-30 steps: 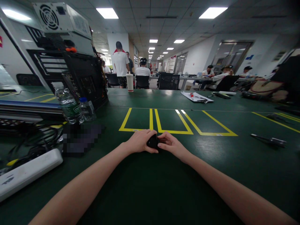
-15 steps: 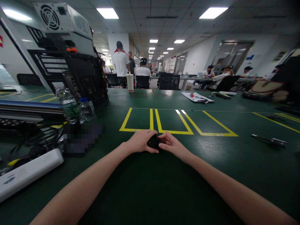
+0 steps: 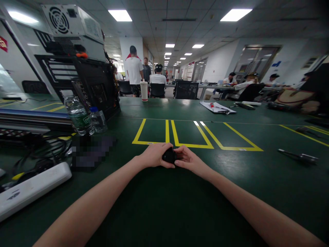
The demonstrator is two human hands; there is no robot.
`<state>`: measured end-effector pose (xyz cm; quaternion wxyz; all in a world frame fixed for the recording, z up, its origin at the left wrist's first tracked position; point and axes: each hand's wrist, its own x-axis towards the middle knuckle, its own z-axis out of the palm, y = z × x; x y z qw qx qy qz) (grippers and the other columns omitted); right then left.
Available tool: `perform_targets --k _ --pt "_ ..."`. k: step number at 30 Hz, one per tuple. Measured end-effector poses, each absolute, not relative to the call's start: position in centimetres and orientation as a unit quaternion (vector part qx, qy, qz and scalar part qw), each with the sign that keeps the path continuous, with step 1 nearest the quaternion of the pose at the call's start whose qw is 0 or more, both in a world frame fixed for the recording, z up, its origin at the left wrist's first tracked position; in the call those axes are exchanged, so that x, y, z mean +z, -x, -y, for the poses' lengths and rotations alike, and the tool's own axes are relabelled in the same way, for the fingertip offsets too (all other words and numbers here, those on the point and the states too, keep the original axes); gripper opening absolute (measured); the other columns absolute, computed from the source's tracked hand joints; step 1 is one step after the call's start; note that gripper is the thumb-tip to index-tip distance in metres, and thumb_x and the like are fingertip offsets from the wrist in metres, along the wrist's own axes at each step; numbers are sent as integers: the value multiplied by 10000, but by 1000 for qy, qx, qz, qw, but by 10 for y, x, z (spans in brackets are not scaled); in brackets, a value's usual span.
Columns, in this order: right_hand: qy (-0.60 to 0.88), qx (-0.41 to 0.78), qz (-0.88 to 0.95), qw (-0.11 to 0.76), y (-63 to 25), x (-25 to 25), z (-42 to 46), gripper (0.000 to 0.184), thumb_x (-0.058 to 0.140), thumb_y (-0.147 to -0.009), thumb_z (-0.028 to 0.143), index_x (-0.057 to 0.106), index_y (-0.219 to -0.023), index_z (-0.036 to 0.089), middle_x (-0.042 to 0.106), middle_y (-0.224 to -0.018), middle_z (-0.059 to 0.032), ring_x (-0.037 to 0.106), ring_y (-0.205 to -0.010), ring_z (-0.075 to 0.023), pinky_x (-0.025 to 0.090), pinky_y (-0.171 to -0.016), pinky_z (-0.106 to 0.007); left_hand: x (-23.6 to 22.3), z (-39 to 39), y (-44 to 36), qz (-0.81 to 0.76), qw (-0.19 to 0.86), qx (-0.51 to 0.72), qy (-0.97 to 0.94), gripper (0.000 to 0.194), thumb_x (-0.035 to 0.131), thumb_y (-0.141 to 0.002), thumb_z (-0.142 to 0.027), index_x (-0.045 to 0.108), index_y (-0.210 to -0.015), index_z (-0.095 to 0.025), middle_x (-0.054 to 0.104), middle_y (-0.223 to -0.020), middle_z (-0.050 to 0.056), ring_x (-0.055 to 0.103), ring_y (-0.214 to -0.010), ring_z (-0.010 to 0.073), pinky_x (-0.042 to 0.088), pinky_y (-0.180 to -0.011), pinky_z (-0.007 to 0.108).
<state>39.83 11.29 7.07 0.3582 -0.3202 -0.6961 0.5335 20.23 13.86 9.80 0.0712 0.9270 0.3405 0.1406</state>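
A small rounded black object point(image 3: 168, 155) is held between my two hands just above or on the green table; its exact kind cannot be made out. My left hand point(image 3: 155, 155) wraps round it from the left, fingers over the top and thumb along the near side. From the right, my right hand point(image 3: 189, 159) pinches the object's right end between bent fingers and thumb. Part of the object is hidden by the fingers. Just beyond my hands, yellow tape point(image 3: 192, 145) marks several boxes on the table.
A computer case point(image 3: 95, 85), a water bottle point(image 3: 78, 115) and a smaller blue-capped bottle point(image 3: 98, 120) stand left. A white power strip point(image 3: 38, 188) lies near cables. To the right are a dark-handled tool point(image 3: 299, 156) and a clipboard point(image 3: 217, 107). A cup point(image 3: 144, 91) stands at the back; people are beyond.
The whole view has shifted slightly. My hands stay around the black object, with the right fingertips showing a little more of its right end between them.
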Motion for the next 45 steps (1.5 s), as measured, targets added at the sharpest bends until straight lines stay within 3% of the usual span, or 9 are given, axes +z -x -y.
perform_targets --k 4,15,21,32,38,45 --pt "334 516 693 377 -395 72 -113 234 562 -766 255 476 -979 212 525 -1012 -27 536 -959 -167 430 -872 -377 98 -138 -202 -334 73 147 -928 561 586 -657 -558 417 -1053 -198 549 -960 39 543 -812 197 402 -653 283" --pt "341 507 727 313 -402 79 -113 398 645 -685 198 433 -1021 223 514 -1038 -34 522 -999 -185 438 -865 -396 96 -140 -204 -345 57 135 -927 594 597 -636 -563 413 -1064 -194 555 -948 54 551 -811 218 407 -646 290" --pt "344 498 708 363 -397 73 -116 239 578 -749 268 469 -955 215 538 -984 -24 549 -948 -172 445 -849 -385 95 -140 -203 -335 61 151 -928 582 580 -644 -579 416 -1052 -198 551 -935 44 543 -785 204 404 -638 284" --pt "330 509 719 339 -400 75 -112 356 634 -700 193 444 -1000 217 522 -1014 -26 534 -982 -180 439 -865 -380 96 -140 -202 -331 58 152 -930 579 584 -648 -569 411 -1060 -201 545 -932 47 538 -794 204 400 -644 280" --pt "333 506 700 379 -397 69 -116 209 558 -764 273 482 -947 205 531 -973 -20 551 -932 -165 438 -846 -364 95 -141 -202 -332 58 152 -929 579 571 -649 -586 417 -1051 -200 547 -925 42 538 -779 202 398 -637 278" --pt "337 529 690 361 -397 70 -117 313 585 -744 255 456 -1024 202 522 -1049 -53 534 -982 -181 417 -883 -385 96 -140 -203 -335 61 149 -928 564 588 -646 -567 421 -1045 -204 552 -938 42 541 -791 210 396 -632 275"
